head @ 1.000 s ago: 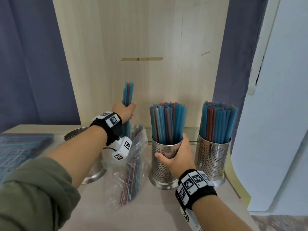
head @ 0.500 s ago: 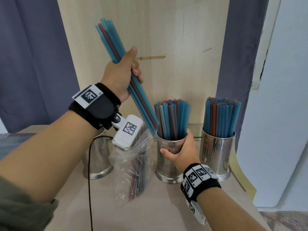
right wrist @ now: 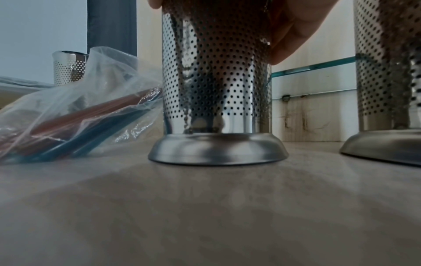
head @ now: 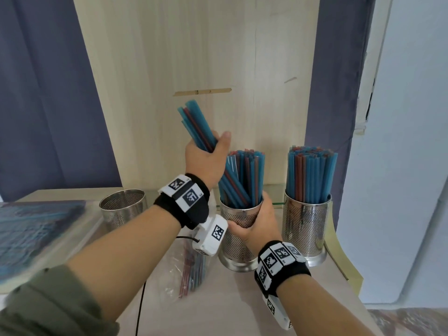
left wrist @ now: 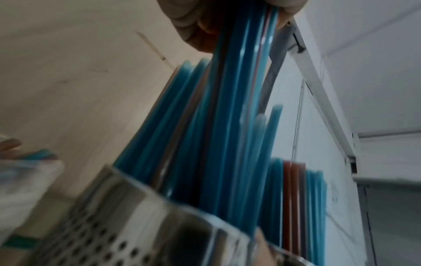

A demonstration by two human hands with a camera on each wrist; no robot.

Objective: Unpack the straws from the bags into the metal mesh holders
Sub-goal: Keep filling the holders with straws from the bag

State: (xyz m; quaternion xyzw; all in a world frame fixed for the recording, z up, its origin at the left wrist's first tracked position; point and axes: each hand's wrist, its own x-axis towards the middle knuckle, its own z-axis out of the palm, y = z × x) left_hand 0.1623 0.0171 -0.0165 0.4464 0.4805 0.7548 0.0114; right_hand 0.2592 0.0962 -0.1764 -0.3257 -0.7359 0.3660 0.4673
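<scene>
At the worktop's (head: 242, 311) far left edge a flat pack (head: 36, 229) of blue straws lies waiting, too blurred to say more. Next along, toward the back, stands an empty holder (head: 123, 209), upright and well apart from the hands, presumably kept free for a later batch. Just in front, a clear bag (right wrist: 75, 100) lies slumped on its side against the base of the middle holder (right wrist: 216, 90), a few red and blue straws left inside; I'd guess it is left open there so the next handful is close to reach. The left hand (head: 206, 161) is raised above it with fingers and thumb wrapped tight round a bundle (head: 196, 127) of blue and red straws, tilted so the lower ends already dip inside the middle holder's rim at its left side, where a gap remains among the straws packed there. The right hand (head: 257, 224) curls round that holder's perforated wall just below the rim, likely to steady it while the bundle slides in; its base sits flat on the worktop. At the right edge a third holder (head: 305, 219) stands full and untouched. The worktop is pale and wood-grained, with a strip of glass (right wrist: 314, 68) along its back. Behind it rises a light wooden panel (head: 194, 57), flanked by dark blue curtains (head: 43, 93), with a white wall (head: 412, 141) to the right.
</scene>
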